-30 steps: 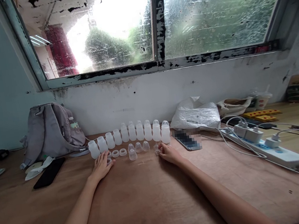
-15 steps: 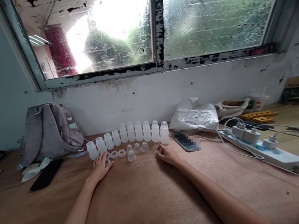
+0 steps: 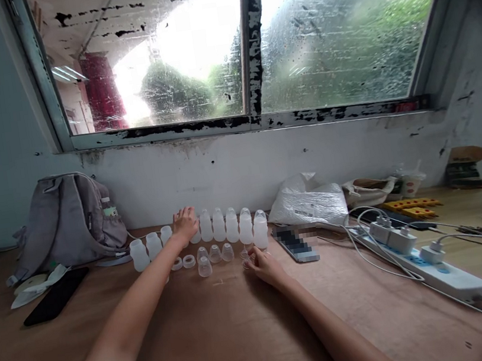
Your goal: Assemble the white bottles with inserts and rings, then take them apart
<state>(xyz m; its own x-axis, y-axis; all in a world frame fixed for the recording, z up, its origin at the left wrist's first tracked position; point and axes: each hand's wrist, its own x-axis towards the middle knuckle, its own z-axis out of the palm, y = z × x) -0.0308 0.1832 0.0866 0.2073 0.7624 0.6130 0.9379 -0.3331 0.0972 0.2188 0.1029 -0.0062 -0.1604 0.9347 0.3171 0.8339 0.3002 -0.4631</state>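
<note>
A curved row of frosted baby bottles stands upright along the back of the table, several topped with clear domed caps. My left hand reaches over this row, its fingers curled around the top of a bottle near the middle; the hand covers that bottle's upper part. Low on the table, my right hand pinches a small clear piece, mostly hidden by its fingers. Between the hands stand several loose clear caps. White collar rings lie left of them, partly behind my left forearm.
A grey backpack and a black phone are at the left. Right of the bottles lie another phone and a silvery bubble bag. A power strip with plugs and cables stretches along the right side.
My left hand has lifted from the rings and moved up and right to the bottle row. My right hand stays at the small clear piece. The view has shifted slightly.
</note>
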